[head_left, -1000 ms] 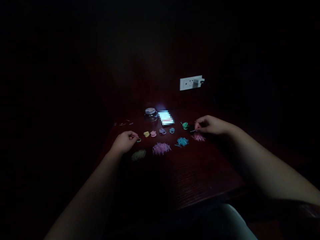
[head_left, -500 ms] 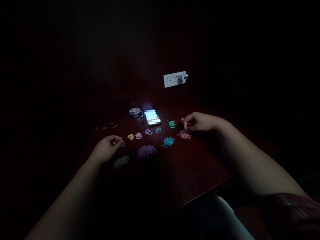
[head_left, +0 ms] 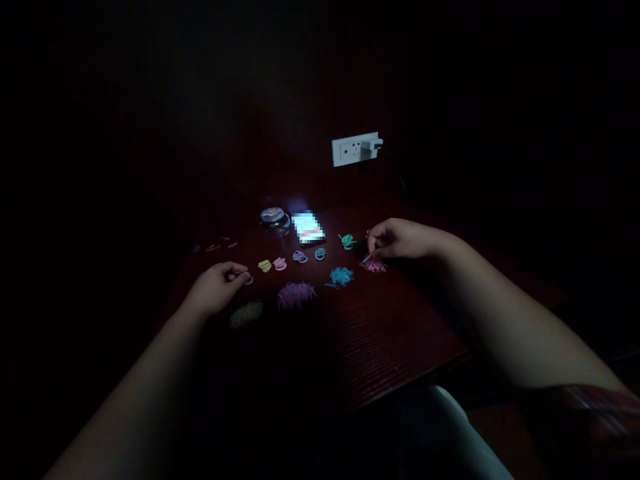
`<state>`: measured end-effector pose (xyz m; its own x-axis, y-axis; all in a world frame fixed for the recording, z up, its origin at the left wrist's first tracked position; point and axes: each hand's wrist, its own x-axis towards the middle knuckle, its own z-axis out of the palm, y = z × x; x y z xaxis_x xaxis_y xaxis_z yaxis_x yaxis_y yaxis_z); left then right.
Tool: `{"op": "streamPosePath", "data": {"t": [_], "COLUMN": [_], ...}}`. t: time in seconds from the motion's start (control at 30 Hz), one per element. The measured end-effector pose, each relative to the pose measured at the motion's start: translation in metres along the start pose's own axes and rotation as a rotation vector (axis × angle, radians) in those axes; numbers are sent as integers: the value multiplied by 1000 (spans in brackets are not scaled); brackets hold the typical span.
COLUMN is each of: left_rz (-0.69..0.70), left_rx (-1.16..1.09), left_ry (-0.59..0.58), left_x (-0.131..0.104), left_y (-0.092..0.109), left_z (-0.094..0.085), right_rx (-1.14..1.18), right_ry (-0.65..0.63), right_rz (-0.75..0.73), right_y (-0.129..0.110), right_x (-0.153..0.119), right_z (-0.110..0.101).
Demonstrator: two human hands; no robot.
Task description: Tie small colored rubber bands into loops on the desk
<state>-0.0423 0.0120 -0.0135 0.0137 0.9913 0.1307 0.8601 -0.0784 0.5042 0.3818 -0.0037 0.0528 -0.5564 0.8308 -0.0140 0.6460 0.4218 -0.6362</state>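
My left hand (head_left: 215, 287) rests at the left of the table, thumb and fingertips closed on a pale rubber band (head_left: 249, 281). Beside it are small groups of yellow bands (head_left: 265, 265) and light pink bands (head_left: 279, 264). My right hand (head_left: 397, 239) pinches a thin pinkish rubber band (head_left: 367, 258) just over a loose pink pile (head_left: 376, 266). Green bands (head_left: 347, 241) lie left of that hand. Toward the middle are lilac bands (head_left: 300, 257) and blue rings (head_left: 320, 254). Nearer me lie a blue pile (head_left: 341, 277), a purple pile (head_left: 297, 294) and a dim yellowish pile (head_left: 247, 314).
A lit phone (head_left: 309, 228) and a round clear jar with a patterned lid (head_left: 273, 215) stand at the back. A white wall socket (head_left: 355, 149) holds a plug. Several stray bands (head_left: 213, 247) lie far left. The dark wooden table's edge (head_left: 400, 387) faces me.
My right hand has shifted slightly, and the band in its pinch now sits at a different angle. The whole view has tilted a little; the left hand keeps its pinch.
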Motion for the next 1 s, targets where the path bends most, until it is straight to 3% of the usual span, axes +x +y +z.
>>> {"op": "streamPosePath", "data": {"t": [0.4, 0.53, 0.77, 1.0], "left_rz": [17, 32, 45, 52], "left_rx": [-17, -61, -90, -118], "left_ry": [-4, 5, 7, 19], "left_x": [1, 0, -2, -2], "left_y": [-3, -2, 0, 3], "left_z": [1, 2, 1, 2], "right_rx": [136, 131, -145, -276], "right_ry": [72, 140, 236, 328], "right_rz": [-120, -186, -353, -312], "right_y": [-9, -24, -68, -72], "right_x": [3, 14, 33, 36], "right_z": [15, 39, 97, 110]}}
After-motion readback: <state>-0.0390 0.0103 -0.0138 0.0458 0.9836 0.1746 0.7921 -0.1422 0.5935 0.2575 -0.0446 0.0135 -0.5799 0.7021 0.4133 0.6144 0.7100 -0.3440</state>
